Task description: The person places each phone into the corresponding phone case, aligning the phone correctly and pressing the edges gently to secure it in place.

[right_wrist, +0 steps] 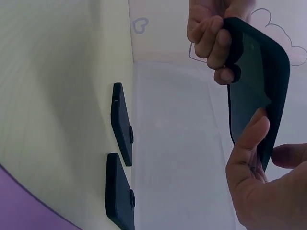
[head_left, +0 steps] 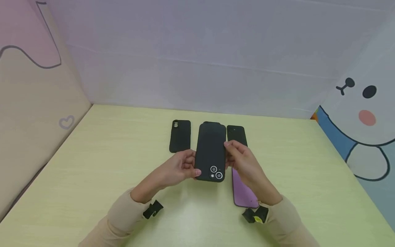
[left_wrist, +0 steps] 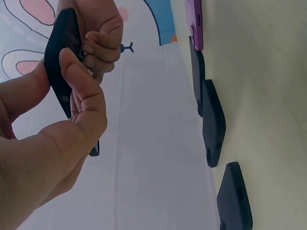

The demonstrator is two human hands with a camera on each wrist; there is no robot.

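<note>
Both hands hold a smartphone in a black case (head_left: 211, 151) above the table, its back with the round camera lenses facing up and its camera end nearest me. My left hand (head_left: 182, 167) grips the left edge, the thumb by the lower left corner. On the opposite edge my right hand (head_left: 243, 159) pinches the phone between thumb and fingers. From below, the right wrist view shows the glossy screen (right_wrist: 252, 72), with left-hand fingers (right_wrist: 221, 48) curled against it. In the left wrist view the phone (left_wrist: 60, 57) appears tilted, seen from its side.
A black phone case (head_left: 180, 136) lies to the left on the pale table (head_left: 123, 154). Another black one (head_left: 212, 122) is mostly hidden behind the held phone. To the right lie a black phone (head_left: 236, 133) and, closer in, a purple phone (head_left: 243, 190), partly covered by my right arm.
</note>
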